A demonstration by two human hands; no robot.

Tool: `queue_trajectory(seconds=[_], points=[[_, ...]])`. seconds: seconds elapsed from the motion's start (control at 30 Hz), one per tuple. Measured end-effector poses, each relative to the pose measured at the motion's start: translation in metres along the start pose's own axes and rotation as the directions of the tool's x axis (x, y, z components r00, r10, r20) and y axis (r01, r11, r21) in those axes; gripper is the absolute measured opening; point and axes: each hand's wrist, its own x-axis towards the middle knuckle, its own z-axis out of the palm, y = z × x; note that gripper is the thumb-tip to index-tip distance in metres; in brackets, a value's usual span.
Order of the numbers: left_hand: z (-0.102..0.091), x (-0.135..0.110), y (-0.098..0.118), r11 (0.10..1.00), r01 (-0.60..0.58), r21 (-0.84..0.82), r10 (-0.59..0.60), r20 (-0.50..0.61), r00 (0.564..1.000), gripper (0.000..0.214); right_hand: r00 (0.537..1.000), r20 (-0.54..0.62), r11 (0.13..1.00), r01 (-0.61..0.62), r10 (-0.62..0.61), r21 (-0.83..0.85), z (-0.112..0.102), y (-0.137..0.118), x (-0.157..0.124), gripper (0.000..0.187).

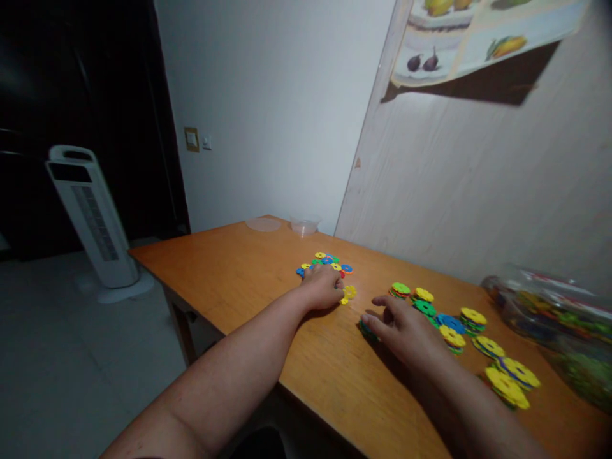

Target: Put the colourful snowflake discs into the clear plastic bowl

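Pale wall, wooden table [215, 255] against it, clear bowl [304, 227] at the table's far edge; bowl is the landmark. White tower fan [93, 220] on the floor, well left of the bowl. Flat round clear piece [262, 224], maybe a lid, just left of the bowl. Loose notched discs [327, 260], mixed colours, on the near side of the bowl. Left hand [322, 287] is over them, fingers curled; tips hidden, cannot tell if they pinch anything. Yellow disc [350, 292] just beside it, also nearer than the bowl. Right hand [399, 325] right of and nearer than the bowl, thumb and index apart, nothing visible between. Green stack [366, 329] partly hidden by its thumb; contact unclear. Other stacks [473, 317] right of the bowl, filled plastic bags [564, 319] far right of it.

Step looks like left picking loose discs, right minding a stack. Do it well: pinch one disc by the rim, slide it free so notches don't catch, lift level. Steady the stack lightly; a skewed disc would probably topple it.
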Motion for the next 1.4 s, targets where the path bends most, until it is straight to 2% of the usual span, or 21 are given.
queue_trajectory(seconds=[0.13, 0.27, 0.37, 0.43, 0.47, 0.53, 0.63, 0.7, 0.77, 0.93, 1.03, 1.13, 1.23, 1.4], points=[[0.000, 0.001, 0.004, 0.949, 0.019, -0.313, -0.002, 0.053, 0.999, 0.013, 0.989, -0.105, 0.995, 0.102, -0.102, -0.002, 0.005, 0.001, 0.000, 0.051], [0.001, -0.006, 0.013, 0.716, 0.009, -0.698, 0.115, 0.131, 0.985, 0.010, 0.959, -0.176, 0.975, 0.224, -0.221, 0.000, 0.005, -0.005, -0.002, 0.054], [0.002, -0.012, 0.020, 0.547, 0.073, -0.834, 0.184, 0.205, 0.961, 0.007, 0.966, -0.164, 0.979, 0.205, -0.201, 0.010, 0.003, -0.008, -0.002, 0.044], [0.003, -0.013, 0.022, 0.495, 0.106, -0.862, 0.212, 0.238, 0.948, 0.009, 0.978, -0.135, 0.987, 0.160, -0.157, 0.014, 0.001, -0.007, -0.001, 0.039], [0.003, -0.013, 0.021, 0.498, 0.108, -0.861, 0.205, 0.238, 0.949, 0.011, 0.984, -0.119, 0.990, 0.137, -0.135, 0.011, 0.000, -0.005, 0.000, 0.038], [0.004, -0.010, 0.017, 0.576, 0.083, -0.814, 0.147, 0.202, 0.968, 0.015, 0.992, -0.090, 0.996, 0.091, -0.090, 0.005, -0.002, -0.001, 0.001, 0.038], [0.004, -0.002, 0.007, 0.794, 0.010, -0.608, 0.054, 0.087, 0.995, 0.018, 0.997, -0.059, 0.999, 0.046, -0.045, 0.012, -0.003, 0.006, 0.001, 0.038], [0.005, 0.003, 0.000, 0.901, -0.038, -0.432, 0.055, 0.027, 0.998, 0.018, 0.998, -0.031, 0.999, 0.052, -0.052, 0.015, -0.003, 0.010, 0.001, 0.037], [0.005, 0.005, -0.004, 0.952, -0.076, -0.295, 0.082, 0.007, 0.997, 0.018, 0.998, -0.024, 0.998, 0.059, -0.059, -0.006, -0.002, 0.011, 0.001, 0.034], [-0.002, 0.002, -0.003, 0.990, -0.080, -0.116, 0.090, 0.083, 0.992, 0.022, 0.992, -0.025, 0.990, 0.119, -0.121, -0.082, -0.008, 0.004, -0.001, 0.032], [-0.007, -0.003, -0.001, 0.994, -0.106, 0.007, 0.104, 0.136, 0.985, 0.025, 0.982, 0.048, 0.978, 0.185, -0.181, -0.098, -0.012, -0.004, -0.003, 0.045], [-0.010, -0.007, -0.003, 0.982, -0.145, 0.125, 0.123, 0.165, 0.979, 0.038, 0.982, 0.091, 0.977, 0.176, -0.165, -0.124, -0.012, -0.008, -0.004, 0.052], [-0.010, -0.009, -0.004, 0.973, -0.159, 0.171, 0.124, 0.199, 0.972, 0.043, 0.983, 0.107, 0.978, 0.166, -0.152, -0.130, -0.010, -0.007, -0.005, 0.047], [-0.008, -0.009, -0.004, 0.972, -0.149, 0.180, 0.114, 0.192, 0.975, 0.043, 0.982, 0.099, 0.981, 0.168, -0.159, -0.099, -0.006, -0.003, -0.004, 0.044]])
